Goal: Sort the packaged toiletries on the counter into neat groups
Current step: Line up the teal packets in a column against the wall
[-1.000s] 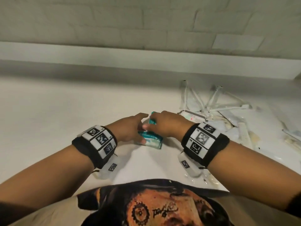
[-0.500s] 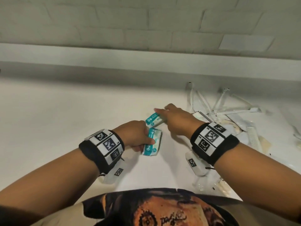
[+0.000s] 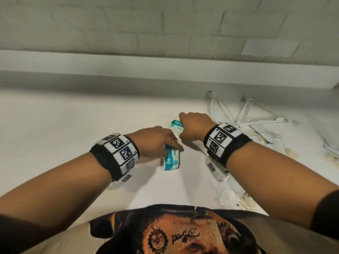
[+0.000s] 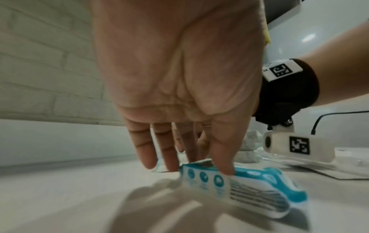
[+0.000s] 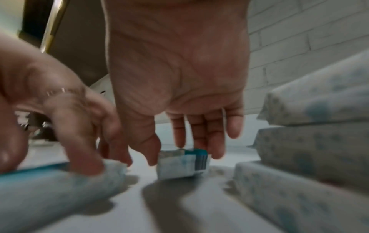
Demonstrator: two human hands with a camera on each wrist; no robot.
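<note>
Two teal-and-white packets lie on the white counter [image 3: 55, 125]. The nearer packet [image 3: 171, 159] [image 4: 249, 184] lies flat, and my left hand [image 3: 170, 143] [image 4: 199, 167] pinches its far end, thumb on top and fingertips behind the flap. The farther packet [image 3: 176, 125] [image 5: 181, 164] sits a short way behind it. My right hand [image 3: 181, 123] [image 5: 183, 157] holds it between thumb and fingers against the counter. The two hands are close together, and most of the farther packet is hidden under the right hand in the head view.
Wrapped toothbrushes [image 3: 244, 116] and combs [image 3: 278, 145] are heaped at the right. Clear packets [image 3: 225, 195] lie by the front edge. Stacked patterned packs [image 5: 309, 141] stand just right of my right hand. A raised ledge [image 3: 128, 65] backs the counter.
Both hands were together on one stack of teal packets. The right hand has taken one packet away toward the back, and the left hand stays on the other.
</note>
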